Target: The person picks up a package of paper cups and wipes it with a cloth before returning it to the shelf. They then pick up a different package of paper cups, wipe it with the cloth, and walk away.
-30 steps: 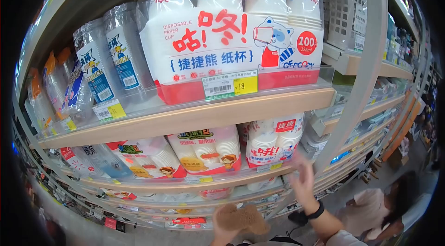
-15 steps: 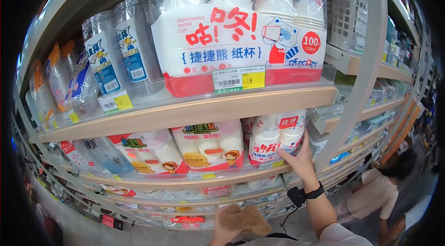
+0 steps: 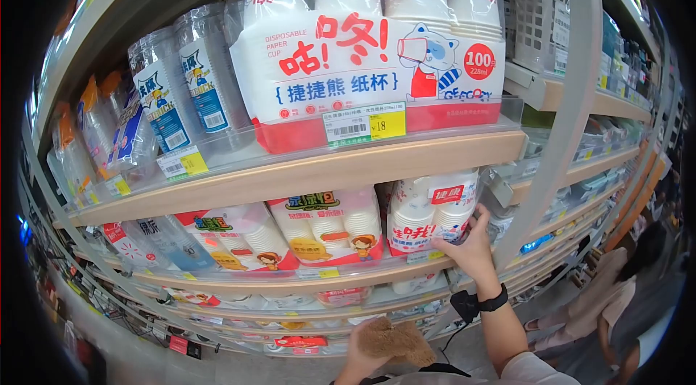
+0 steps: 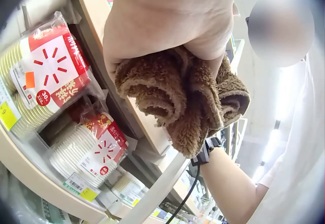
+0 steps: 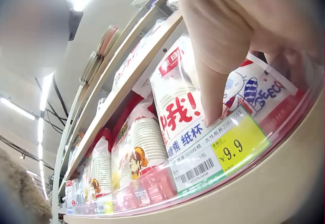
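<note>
Brown and fuzzy, the cloth (image 3: pixel 395 341) is bunched in the left hand (image 3: pixel 357 359), whose fingers curl tightly round it below the shelves. The right hand (image 3: pixel 470 243) lays its thumb on the front of the small cup pack (image 3: pixel 424 214) and curls its fingers round the pack's right side. The pack stands at the right end of the lower shelf (image 3: pixel 239 285), just beside the upright post (image 3: pixel 558 131) and behind a clear plastic lip. The film looks slick and the grip is one-handed, so the pack could slip. Its base could also catch on the lip and tip forward, or drag the neighbouring pack (image 3: pixel 326 229) that touches it. The small pack has a red label reading 捷康, and its yellow price tag (image 5: pixel 238 146) reads ¥9.9. On the shelf above, the large pack (image 3: pixel 362 59) reads "DISPOSABLE PAPER CUP", "Geecozy", "100" and "228ml", and its tag (image 3: pixel 365 126) shows ¥18.
</note>
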`<state>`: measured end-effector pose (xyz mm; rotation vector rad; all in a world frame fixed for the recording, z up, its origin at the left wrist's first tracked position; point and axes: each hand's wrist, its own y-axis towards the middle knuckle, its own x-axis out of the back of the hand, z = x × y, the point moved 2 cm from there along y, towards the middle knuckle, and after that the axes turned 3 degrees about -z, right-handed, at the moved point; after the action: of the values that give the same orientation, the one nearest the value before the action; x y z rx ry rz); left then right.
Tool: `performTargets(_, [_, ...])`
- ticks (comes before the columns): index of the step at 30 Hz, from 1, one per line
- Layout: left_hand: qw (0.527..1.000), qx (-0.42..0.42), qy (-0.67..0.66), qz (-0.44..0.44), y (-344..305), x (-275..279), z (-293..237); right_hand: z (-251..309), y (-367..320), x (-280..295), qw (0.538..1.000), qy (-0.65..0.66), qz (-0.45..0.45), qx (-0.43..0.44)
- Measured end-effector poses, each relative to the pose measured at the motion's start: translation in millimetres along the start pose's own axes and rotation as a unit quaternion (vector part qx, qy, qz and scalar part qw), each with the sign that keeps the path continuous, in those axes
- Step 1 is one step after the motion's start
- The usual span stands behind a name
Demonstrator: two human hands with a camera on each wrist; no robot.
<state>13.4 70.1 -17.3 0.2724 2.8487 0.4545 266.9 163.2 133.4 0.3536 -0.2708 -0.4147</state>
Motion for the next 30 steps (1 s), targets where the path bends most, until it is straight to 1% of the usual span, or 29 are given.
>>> performTargets(3, [1.0,-0.014,0.007,-0.001,-4.2,-2.0,1.5,7.1,-2.9,-1.5,0.999,-0.029,-0.013,0.024])
performTargets(5, [1.0,-0.014,0.018,-0.007,-5.9,-4.1,0.6,11.1,-5.5,-3.8,0.996,-0.025,-0.046,0.077])
performTargets(6, [0.999,-0.012,0.028,-0.012,-6.3,-3.4,-0.1,11.5,-7.6,-6.1,0.996,-0.022,-0.044,0.08])
performTargets(8, [0.999,-0.008,0.027,-0.02,-7.7,-0.7,3.9,13.9,-13.6,-8.2,0.975,-0.138,-0.086,0.153])
performTargets(10, [0.999,-0.003,0.02,-0.033,-11.3,-0.4,10.1,17.8,-18.1,-9.4,0.972,-0.151,-0.088,0.16])
performTargets(11, [0.998,-0.006,0.039,-0.04,-12.5,-1.4,13.0,18.9,-18.5,-10.1,0.968,-0.163,-0.094,0.163])
performTargets(12, [0.997,-0.006,0.059,-0.047,-13.3,-1.8,15.7,17.5,-18.4,-10.2,0.963,-0.157,-0.108,0.19])
performTargets(13, [0.997,-0.008,0.057,-0.058,-13.6,-1.0,17.0,18.1,-18.7,-11.2,0.963,-0.155,-0.098,0.195])
performTargets(15, [0.996,0.077,0.037,-0.024,-16.7,-1.9,22.9,25.4,-23.7,-10.1,0.949,-0.169,-0.105,0.243])
performTargets(16, [0.996,0.076,0.038,-0.034,-18.0,-7.0,17.7,29.1,-26.3,-10.3,0.949,-0.164,-0.095,0.251])
performTargets(18, [0.998,0.018,0.038,-0.039,-20.3,-22.6,-0.6,32.1,-28.6,-12.0,0.954,-0.156,-0.082,0.244])
performTargets(21, [0.995,0.019,0.084,-0.045,-22.9,-23.7,-5.2,28.9,-36.1,-14.7,0.955,-0.165,-0.068,0.238])
performTargets(22, [0.994,0.02,0.09,-0.059,-24.6,-23.2,-3.0,26.0,-40.8,-15.6,0.959,-0.156,-0.05,0.23])
performTargets(23, [0.991,0.053,0.108,-0.051,-25.6,-21.6,2.9,21.1,-45.2,-17.3,0.964,-0.145,-0.032,0.222])
performTargets(24, [0.987,0.085,0.127,-0.044,-25.4,-19.9,5.0,14.5,-51.0,-20.0,0.962,-0.107,-0.022,0.251])
performTargets(25, [0.985,0.085,0.138,-0.057,-23.1,-17.8,-0.5,10.1,-54.5,-22.8,0.964,-0.091,-0.014,0.251])
performTargets(27, [0.99,0.017,0.078,-0.114,-17.5,-9.8,-19.9,7.7,-63.9,-27.1,0.959,-0.108,0.032,0.26])
performTargets(28, [0.988,0.021,0.092,-0.119,-15.5,-2.4,-23.8,11.1,-67.1,-30.3,0.959,-0.1,0.038,0.261])
performTargets(29, [0.981,-0.032,0.133,-0.14,-12.7,8.7,-27.1,9.2,-68.4,-35.2,0.962,-0.089,0.04,0.255])
performTargets(30, [0.969,-0.083,0.172,-0.159,-12.3,18.0,-32.1,7.1,-71.6,-40.1,0.96,-0.073,0.061,0.265])
